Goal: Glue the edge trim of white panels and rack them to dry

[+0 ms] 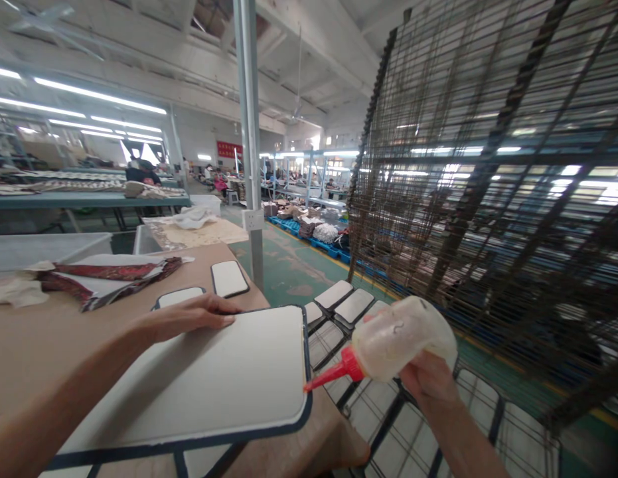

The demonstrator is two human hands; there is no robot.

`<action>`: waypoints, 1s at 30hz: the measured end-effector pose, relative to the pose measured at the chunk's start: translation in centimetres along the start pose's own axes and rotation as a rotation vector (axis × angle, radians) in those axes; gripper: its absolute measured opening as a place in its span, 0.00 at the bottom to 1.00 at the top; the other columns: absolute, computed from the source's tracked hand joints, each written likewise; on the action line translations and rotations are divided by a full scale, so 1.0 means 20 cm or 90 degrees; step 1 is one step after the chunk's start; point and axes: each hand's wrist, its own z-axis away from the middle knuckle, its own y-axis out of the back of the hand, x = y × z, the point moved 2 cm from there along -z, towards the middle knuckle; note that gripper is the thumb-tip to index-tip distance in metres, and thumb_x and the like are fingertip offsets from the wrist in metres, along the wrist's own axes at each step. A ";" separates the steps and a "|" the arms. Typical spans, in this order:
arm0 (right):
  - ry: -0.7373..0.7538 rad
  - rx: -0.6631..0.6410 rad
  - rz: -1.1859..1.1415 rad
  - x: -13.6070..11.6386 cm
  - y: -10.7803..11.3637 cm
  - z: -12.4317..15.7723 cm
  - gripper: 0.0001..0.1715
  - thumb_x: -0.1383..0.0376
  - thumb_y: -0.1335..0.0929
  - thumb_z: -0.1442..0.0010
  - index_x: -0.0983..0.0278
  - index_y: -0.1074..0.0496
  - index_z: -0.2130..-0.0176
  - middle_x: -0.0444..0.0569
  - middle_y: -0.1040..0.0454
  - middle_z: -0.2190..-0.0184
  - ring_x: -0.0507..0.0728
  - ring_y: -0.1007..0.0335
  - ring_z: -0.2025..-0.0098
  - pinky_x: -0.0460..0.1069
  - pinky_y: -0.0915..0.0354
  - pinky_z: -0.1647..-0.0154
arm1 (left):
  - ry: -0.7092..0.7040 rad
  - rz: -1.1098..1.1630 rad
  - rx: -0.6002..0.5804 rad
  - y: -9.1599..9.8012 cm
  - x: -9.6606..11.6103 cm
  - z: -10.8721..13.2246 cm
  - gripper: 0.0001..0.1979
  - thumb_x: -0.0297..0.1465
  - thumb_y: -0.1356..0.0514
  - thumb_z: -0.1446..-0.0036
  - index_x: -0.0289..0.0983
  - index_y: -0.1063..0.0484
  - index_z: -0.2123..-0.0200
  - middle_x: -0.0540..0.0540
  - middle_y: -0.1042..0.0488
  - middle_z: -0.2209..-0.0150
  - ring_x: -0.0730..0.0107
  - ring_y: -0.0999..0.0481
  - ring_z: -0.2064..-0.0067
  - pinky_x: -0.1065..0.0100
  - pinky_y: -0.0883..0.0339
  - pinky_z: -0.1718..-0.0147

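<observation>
A large white panel with rounded corners and a dark blue edge lies in front of me on the table, its right end reaching the table's edge. My left hand grips its far edge, thumb on the white face and the fingers partly hidden. My right hand is wrapped round a translucent squeeze bottle, tilted down to the left. The bottle's red nozzle touches, or nearly touches, the panel's right edge near the corner. A thin yellowish line shows along that edge.
Smaller white panels with dark edges lie on the brown table. Folded red patterned fabric is at the left. More panels sit on a wire rack below right. A tall wire rack and a post stand beyond.
</observation>
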 end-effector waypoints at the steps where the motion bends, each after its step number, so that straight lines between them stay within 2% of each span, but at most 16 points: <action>1: -0.002 0.003 0.000 0.00 0.00 0.00 0.37 0.59 0.21 0.70 0.57 0.26 0.56 0.53 0.21 0.59 0.71 0.29 0.49 0.64 0.35 0.47 | 0.011 0.018 -0.029 0.01 0.01 0.00 0.22 0.39 0.42 0.51 0.30 0.22 0.58 0.48 0.20 0.72 0.61 0.21 0.68 0.71 0.31 0.69; 4: -0.016 0.004 -0.011 0.01 0.01 0.01 0.36 0.59 0.21 0.69 0.57 0.26 0.57 0.53 0.21 0.59 0.72 0.28 0.50 0.65 0.35 0.48 | 0.044 0.057 -0.088 0.05 0.03 0.02 0.21 0.37 0.41 0.49 0.29 0.23 0.56 0.48 0.18 0.68 0.61 0.21 0.67 0.72 0.31 0.68; 7: -0.017 0.005 -0.019 0.03 0.02 0.01 0.37 0.58 0.20 0.70 0.57 0.25 0.57 0.53 0.21 0.59 0.72 0.27 0.51 0.65 0.36 0.47 | 0.056 0.055 -0.124 0.07 0.05 0.03 0.20 0.36 0.42 0.46 0.29 0.24 0.54 0.47 0.18 0.62 0.62 0.21 0.64 0.73 0.32 0.66; 10: -0.004 0.020 -0.018 0.04 0.02 0.02 0.39 0.57 0.20 0.71 0.56 0.25 0.56 0.53 0.21 0.58 0.71 0.27 0.51 0.66 0.36 0.47 | 0.049 0.049 -0.140 0.09 0.05 0.04 0.20 0.36 0.42 0.43 0.30 0.25 0.51 0.47 0.18 0.62 0.64 0.21 0.66 0.73 0.32 0.66; 14: 0.007 0.057 -0.018 0.06 0.04 0.04 0.43 0.55 0.19 0.71 0.55 0.26 0.53 0.54 0.21 0.57 0.71 0.28 0.51 0.67 0.36 0.46 | 0.044 0.070 -0.131 0.10 0.02 0.03 0.20 0.38 0.39 0.45 0.35 0.23 0.51 0.47 0.18 0.64 0.62 0.21 0.68 0.70 0.31 0.66; 18: 0.035 0.073 -0.026 0.08 0.05 0.06 0.45 0.55 0.19 0.68 0.57 0.28 0.49 0.56 0.21 0.58 0.72 0.27 0.51 0.68 0.37 0.46 | 0.077 0.126 -0.097 0.11 -0.04 0.01 0.22 0.39 0.35 0.50 0.37 0.22 0.52 0.44 0.18 0.67 0.58 0.20 0.69 0.67 0.28 0.67; 23: 0.101 0.070 -0.019 0.11 0.05 0.09 0.38 0.55 0.21 0.58 0.57 0.28 0.48 0.55 0.19 0.63 0.70 0.24 0.56 0.68 0.34 0.49 | 0.059 0.172 -0.086 0.10 -0.09 0.00 0.22 0.38 0.35 0.49 0.38 0.23 0.51 0.43 0.18 0.63 0.56 0.20 0.64 0.68 0.29 0.68; 30: 0.192 0.115 0.023 0.12 0.03 0.10 0.26 0.61 0.24 0.51 0.58 0.26 0.52 0.53 0.20 0.61 0.66 0.22 0.61 0.61 0.25 0.60 | 0.074 0.248 -0.017 0.05 -0.19 -0.01 0.21 0.38 0.33 0.51 0.36 0.22 0.54 0.42 0.18 0.64 0.59 0.20 0.66 0.70 0.29 0.71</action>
